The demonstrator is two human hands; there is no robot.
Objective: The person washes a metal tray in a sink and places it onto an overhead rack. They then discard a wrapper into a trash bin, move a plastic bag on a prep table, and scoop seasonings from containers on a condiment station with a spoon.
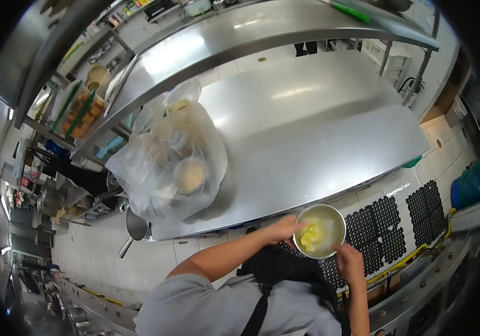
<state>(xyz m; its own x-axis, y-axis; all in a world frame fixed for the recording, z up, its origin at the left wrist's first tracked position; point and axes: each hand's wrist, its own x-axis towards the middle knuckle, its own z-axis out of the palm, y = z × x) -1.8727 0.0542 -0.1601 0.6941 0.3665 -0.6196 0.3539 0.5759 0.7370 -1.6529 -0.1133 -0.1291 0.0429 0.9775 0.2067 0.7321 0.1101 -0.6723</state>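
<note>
A round metal bowl [340, 224] is held in front of my body, just off the near edge of the steel table. Inside it lie soft-looking yellow pieces [310, 237], whose kind I cannot make out, beside something pale and flat. My left hand [286, 229] is closed on the bowl's left rim, its fingertips reaching over the inside near the yellow pieces. At the lower right rim, my right hand [350, 261] grips the bowl with fingers bent. The undersides of both grips are hidden.
The steel table [307, 129] spans the middle, under a raised metal shelf [240, 36]. On its left lies a clear plastic bag [167, 162] with several round containers. A saucepan [137, 225] sits by the left corner. Black perforated mats [374, 229] cover the floor at right.
</note>
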